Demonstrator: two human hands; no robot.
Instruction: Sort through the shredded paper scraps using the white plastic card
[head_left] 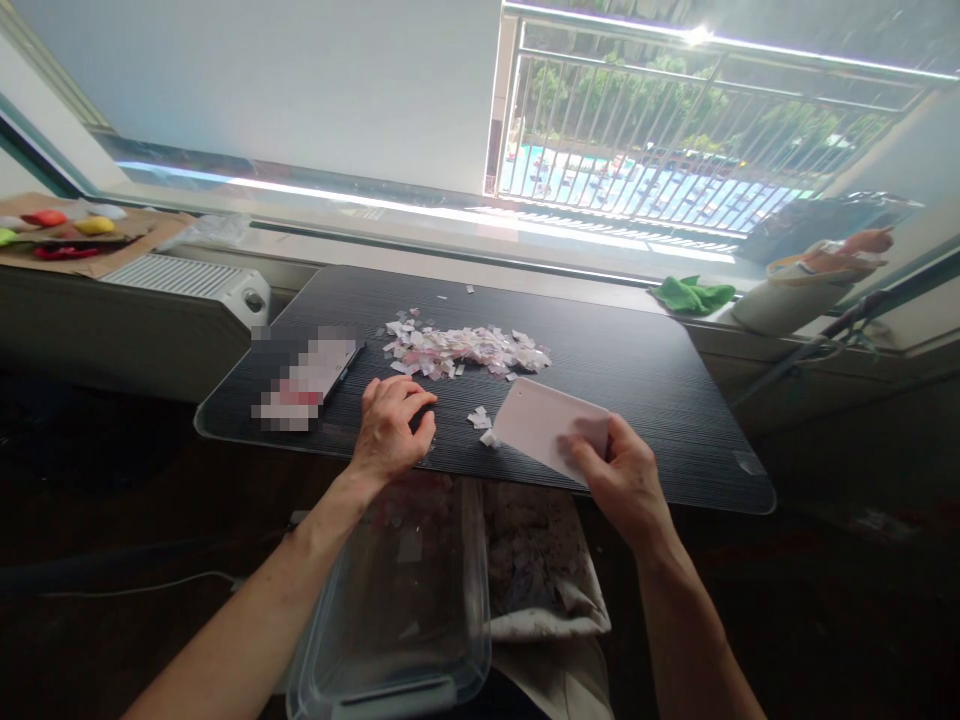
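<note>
Dark wood-grain bench sits under a bright window with a balcony railing beyond. Main heap of paper scraps lies mid-bench, far of both hands, so most of it looks not yet cleared. A few loose bits sit near the bench edge, just left of the white card. Right hand pinches that card by its near right corner, fingers closed on it, card edge down by the loose bits. Left hand rests on the near edge, fingers curled and narrow, holding nothing visible. Clear plastic bin waits below the edge with some scraps already inside. Judgement: partly done, bulk of the heap left.
</note>
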